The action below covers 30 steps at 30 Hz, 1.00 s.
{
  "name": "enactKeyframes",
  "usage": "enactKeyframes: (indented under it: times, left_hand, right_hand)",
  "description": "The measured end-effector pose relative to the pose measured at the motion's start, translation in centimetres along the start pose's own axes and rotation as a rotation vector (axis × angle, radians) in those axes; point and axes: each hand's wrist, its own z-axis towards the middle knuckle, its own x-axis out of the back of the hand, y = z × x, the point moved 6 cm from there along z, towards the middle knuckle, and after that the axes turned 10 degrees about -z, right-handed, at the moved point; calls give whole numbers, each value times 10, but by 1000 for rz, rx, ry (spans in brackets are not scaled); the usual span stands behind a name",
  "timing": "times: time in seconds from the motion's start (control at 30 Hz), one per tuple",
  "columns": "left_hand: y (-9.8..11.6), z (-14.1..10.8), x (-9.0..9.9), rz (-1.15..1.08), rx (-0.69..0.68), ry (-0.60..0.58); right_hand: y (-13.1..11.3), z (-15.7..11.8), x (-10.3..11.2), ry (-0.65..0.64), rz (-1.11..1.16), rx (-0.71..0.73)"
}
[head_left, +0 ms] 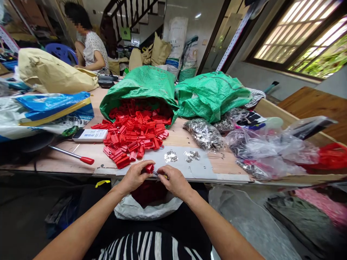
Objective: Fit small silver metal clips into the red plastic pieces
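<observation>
My left hand [135, 176] is closed around a small red plastic housing [149, 168] at the table's front edge. Close beside it, my right hand [175, 179] pinches a thin metal-tipped tool [156, 173] whose tip meets the housing; its kind is hard to make out. Just beyond my hands, two small piles of flat silvery metal pieces [170, 156] lie on a grey sheet [154, 153]. A heap of similar red housings [132, 133] spills from a green woven sack [146, 81] toward me. Under my hands, a white sack [148, 213] hangs open in my lap with red parts inside.
A clear bag of metal pieces [204, 134] and a second green sack [214, 94] stand to the right, near crumpled plastic bags [271, 146]. To the left are a white box [90, 135], a red-handled metal lever [86, 160] and blue-white packaging [54, 112]. A person [93, 48] sits behind.
</observation>
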Motion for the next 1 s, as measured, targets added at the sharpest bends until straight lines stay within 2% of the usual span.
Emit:
enactKeyframes:
  times: [0.33,0.57,0.77,0.93,1.0]
  left_hand:
    - [2,2,-1,-16,4,-33]
    - [0,3,0,-51,29,-11]
    - [2,-2,1,-136,61,43]
    - [11,-14,4,-144,40,111]
    - [14,-20,6,-235,63,162]
  right_hand:
    - [-4,-2,-7,-12,-103,-10]
    - [-17,-1,-13,14,-216,-128]
    - [-14,-6,-6,28,-91,-103]
    - [-11,-19,8,128,54,-18]
    - [-10,-24,12,120,93,-28]
